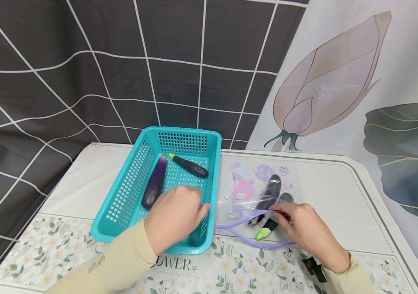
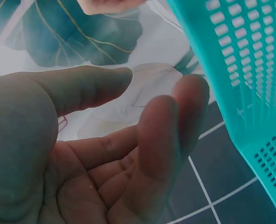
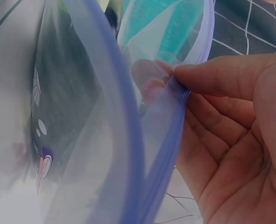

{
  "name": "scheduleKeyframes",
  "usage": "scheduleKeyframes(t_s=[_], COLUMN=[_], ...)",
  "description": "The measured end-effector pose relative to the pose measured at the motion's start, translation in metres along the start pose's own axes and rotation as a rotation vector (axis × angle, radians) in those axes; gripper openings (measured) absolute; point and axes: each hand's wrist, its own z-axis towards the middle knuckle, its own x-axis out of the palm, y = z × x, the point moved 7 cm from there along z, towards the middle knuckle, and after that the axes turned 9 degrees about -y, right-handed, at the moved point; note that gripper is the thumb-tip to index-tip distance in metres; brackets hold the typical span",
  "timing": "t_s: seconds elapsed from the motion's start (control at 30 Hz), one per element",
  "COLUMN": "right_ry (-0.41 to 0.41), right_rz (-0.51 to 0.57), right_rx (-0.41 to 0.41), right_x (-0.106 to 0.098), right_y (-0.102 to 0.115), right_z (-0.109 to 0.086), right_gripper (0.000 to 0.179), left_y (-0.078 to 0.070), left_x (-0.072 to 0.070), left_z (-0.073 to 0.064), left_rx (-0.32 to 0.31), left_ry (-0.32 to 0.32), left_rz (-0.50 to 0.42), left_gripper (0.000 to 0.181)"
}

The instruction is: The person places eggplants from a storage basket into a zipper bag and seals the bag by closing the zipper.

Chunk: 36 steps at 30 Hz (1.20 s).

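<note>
Bagging seemingly mid-way, L hand [image 1: 174, 214] over basket [image 1: 130, 192]!
Head: 2 eggplants [image 1: 155, 183] lay in basket, others in zip bag [image 1: 243, 190]. L wrist: L hand loosely bent, nothing held; next move prob. called for gripping an eggplant. R wrist: R hand [image 3: 240, 135] pinched bag's edge.

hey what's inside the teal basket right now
A purple eggplant and a green-tipped eggplant lie in the teal basket. The left hand and sleeve cover part of its near end; anything beneath them can't be seen.

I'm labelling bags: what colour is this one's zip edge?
The zip edge is light purple, clearest in the head view.
</note>
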Motion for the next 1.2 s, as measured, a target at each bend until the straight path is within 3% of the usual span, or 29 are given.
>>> scheduleKeyframes(t_s=[0.23,0.53,0.73,1.0,1.2], right_ry=[0.013,-0.012,-0.006,0.009,0.02], right_rz=[0.014,-0.005,-0.005,0.006,0.007], right_rx=[0.017,-0.013,-0.004,0.009,0.02], right_x=[0.001,0.0,0.0,0.002,0.002], right_y=[-0.001,0.0,-0.001,-0.002,-0.002], right_z=[0.0,0.0,0.0,0.0,0.0], right_gripper=[0.017,0.017,0.017,0.016,0.015], left_y=[0.018,0.047,0.066,0.092,0.106], left_x=[-0.003,0.01,0.017,0.024,0.03], left_z=[0.006,0.016,0.022,0.033,0.039], left_rx=[-0.036,-0.106,-0.128,-0.121,-0.155], left_ry=[0.032,0.117,0.123,0.094,0.128], left_rz=[0.014,0.026,0.054,0.115,0.132], left_gripper=[0.032,0.028,0.04,0.028,0.026])
